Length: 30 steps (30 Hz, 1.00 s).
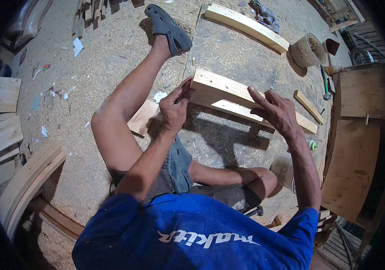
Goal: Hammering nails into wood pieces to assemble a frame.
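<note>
A pale wooden beam [228, 87] is raised in front of me, tilted down toward the right, and its shadow falls on the work board [228, 148]. My left hand [174, 108] grips its left end, with the fingers partly hidden behind the wood. Farther right, my right hand [278, 110] holds the same beam, its index finger stretched over the upper face and its other fingers bent. Below the beam shows a lit strip of wood [235, 110]; whether it is a separate piece I cannot tell. A short plank [144, 118] lies near my left wrist.
At the far side lies another thick beam [246, 27], with a bucket [308, 50] at its right end. A hammer with a teal handle [324, 81] and a narrow wood strip [308, 107] are to the right. Curved wooden pieces [30, 184] stand at left. Sawdust covers the floor.
</note>
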Each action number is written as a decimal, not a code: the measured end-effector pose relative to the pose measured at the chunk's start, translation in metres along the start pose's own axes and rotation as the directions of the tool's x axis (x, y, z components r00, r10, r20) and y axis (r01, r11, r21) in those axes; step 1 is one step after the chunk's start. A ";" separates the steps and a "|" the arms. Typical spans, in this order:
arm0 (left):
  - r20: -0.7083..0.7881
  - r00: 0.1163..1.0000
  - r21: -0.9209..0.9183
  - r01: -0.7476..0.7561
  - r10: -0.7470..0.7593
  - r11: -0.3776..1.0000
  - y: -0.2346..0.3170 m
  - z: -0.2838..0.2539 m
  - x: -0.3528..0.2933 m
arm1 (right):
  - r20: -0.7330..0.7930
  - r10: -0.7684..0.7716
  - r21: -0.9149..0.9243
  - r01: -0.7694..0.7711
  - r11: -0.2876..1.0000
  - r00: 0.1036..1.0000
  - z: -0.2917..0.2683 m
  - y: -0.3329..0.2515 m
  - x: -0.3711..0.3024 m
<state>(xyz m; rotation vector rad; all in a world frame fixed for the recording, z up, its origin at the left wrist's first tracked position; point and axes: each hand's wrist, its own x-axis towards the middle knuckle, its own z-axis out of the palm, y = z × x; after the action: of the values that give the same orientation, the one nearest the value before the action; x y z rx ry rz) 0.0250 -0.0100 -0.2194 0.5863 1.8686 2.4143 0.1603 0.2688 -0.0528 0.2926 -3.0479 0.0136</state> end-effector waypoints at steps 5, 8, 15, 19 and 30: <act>-0.034 0.999 0.081 -0.007 0.009 0.997 -0.005 0.001 -0.006 | 0.008 -0.001 0.015 0.000 1.000 1.000 0.001 0.001 -0.002; -0.043 0.999 0.140 0.027 -0.021 0.990 -0.012 -0.004 -0.004 | 0.054 -0.001 0.001 0.001 1.000 0.999 0.001 0.003 -0.004; -0.064 0.998 0.024 -0.007 0.008 1.000 -0.018 -0.005 -0.006 | 0.061 -0.003 0.011 0.002 1.000 0.998 0.001 0.004 -0.004; -0.126 0.990 0.119 0.083 -0.068 0.989 -0.021 0.000 -0.010 | 0.055 -0.002 -0.004 0.002 1.000 0.998 0.001 0.003 -0.003; -0.105 0.984 0.129 0.154 -0.141 0.980 -0.019 -0.004 -0.008 | 0.049 -0.019 0.010 0.019 1.000 0.999 0.003 0.005 -0.002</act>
<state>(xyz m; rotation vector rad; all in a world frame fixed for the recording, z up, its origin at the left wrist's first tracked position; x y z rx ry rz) 0.0277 -0.0104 -0.2404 0.3286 2.0474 2.2726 0.1612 0.2741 -0.0560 0.3278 -3.0945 0.0204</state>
